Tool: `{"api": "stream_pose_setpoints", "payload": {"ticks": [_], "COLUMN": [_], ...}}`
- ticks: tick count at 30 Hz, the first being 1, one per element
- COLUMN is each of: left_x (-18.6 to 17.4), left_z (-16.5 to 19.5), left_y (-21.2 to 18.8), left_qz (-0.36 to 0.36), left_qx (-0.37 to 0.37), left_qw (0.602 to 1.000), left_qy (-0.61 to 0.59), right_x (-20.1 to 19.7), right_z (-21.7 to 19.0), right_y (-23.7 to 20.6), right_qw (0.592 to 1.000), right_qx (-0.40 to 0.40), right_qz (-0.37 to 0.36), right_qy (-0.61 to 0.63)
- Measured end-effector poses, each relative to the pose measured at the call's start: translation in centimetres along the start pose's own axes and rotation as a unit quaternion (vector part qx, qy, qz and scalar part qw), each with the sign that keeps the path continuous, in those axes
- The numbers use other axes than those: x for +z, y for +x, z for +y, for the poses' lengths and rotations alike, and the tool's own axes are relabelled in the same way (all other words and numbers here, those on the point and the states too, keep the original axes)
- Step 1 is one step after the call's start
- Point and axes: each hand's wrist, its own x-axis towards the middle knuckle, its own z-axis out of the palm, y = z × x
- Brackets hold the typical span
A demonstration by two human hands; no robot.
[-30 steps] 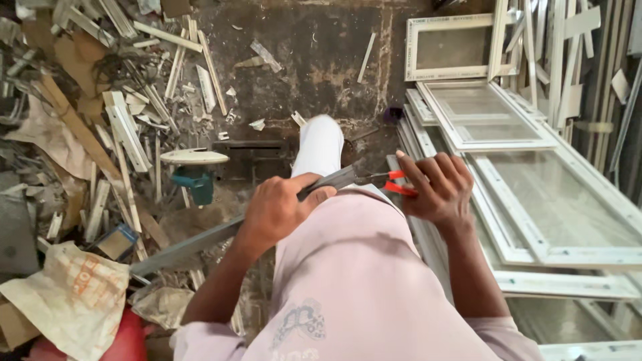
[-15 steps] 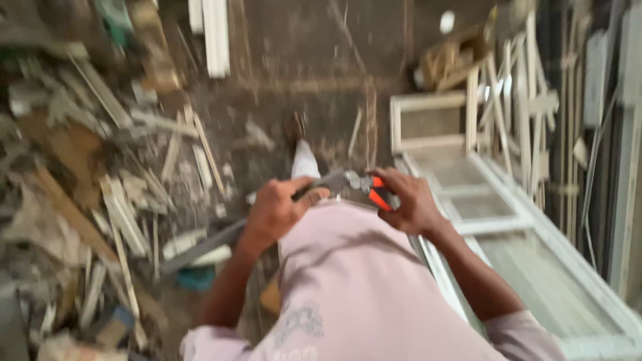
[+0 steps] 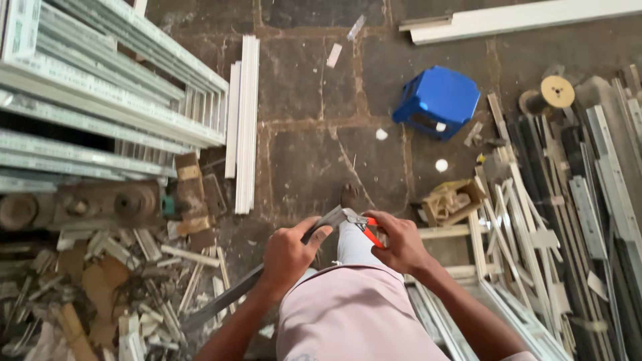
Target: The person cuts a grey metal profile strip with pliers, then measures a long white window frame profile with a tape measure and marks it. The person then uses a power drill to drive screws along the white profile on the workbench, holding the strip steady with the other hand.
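Since the earlier frames the view has swung: the white window frames formerly at right are gone, and stacked profiles now fill the upper left; both hands remain on the same strip and tool.

Item 1: left hand (image 3: pixel 289 254), centre of frame, fingers closed around a long grey metal strip (image 3: pixel 221 299) that runs from lower left up to centre; its far end meets the tool.
Item 2: right hand (image 3: pixel 399 244), fingers curled tight on the orange-handled pliers (image 3: pixel 364 229), whose head touches the strip's upper end. Whether the tool's head bites the strip cannot be told.
Item 3: pale pink garment (image 3: pixel 354 314), lower centre, hiding the floor beneath; one foot (image 3: pixel 349 197) shows just above the hands.

Surroundings:
- stack of white window profiles (image 3: pixel 100 93) with green-printed protective film, upper left; print too small to make out.
- two loose white strips (image 3: pixel 242 124) lying upright in the frame, beside the stack.
- blue plastic stool (image 3: pixel 438 100), tipped over, upper right of centre.
- wooden cable spool (image 3: pixel 556 91), far upper right.
- small cardboard box (image 3: pixel 451 200), right of centre, contents unclear.
- heap of offcuts and scrap (image 3: pixel 100 281), lower left.
- grey and white rails (image 3: pixel 575 200), right edge, cut off by the frame.
- dark stone floor (image 3: pixel 307 154), centre.
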Motion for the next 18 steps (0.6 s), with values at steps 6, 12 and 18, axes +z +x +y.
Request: {"api": "stream_pose_setpoints", "payload": {"ticks": [6,12,18], "left_x": [-2.4,-5.9,-7.3], "left_z": [2.5,7.9,11.5], "left_y": [17.3,31.8,42.8], "left_qz": [-0.057,-0.119,-0.123], "left_qx": [0.003,-0.057,-0.065], "left_qw": [0.998,0.988,0.98], "left_qy": [0.031,0.086,0.144], "right_x": [0.2,-5.5,-12.1], "right_z": [11.8,21.4,29.0], "right_y": [11.5,26.4,39.9], "right_qw": [0.921,0.946,0.973], "right_qx": [0.217,0.117,-0.142], "right_qz": [-0.118,-0.194,-0.183], "right_qy": [0.301,0.23,-0.027]}}
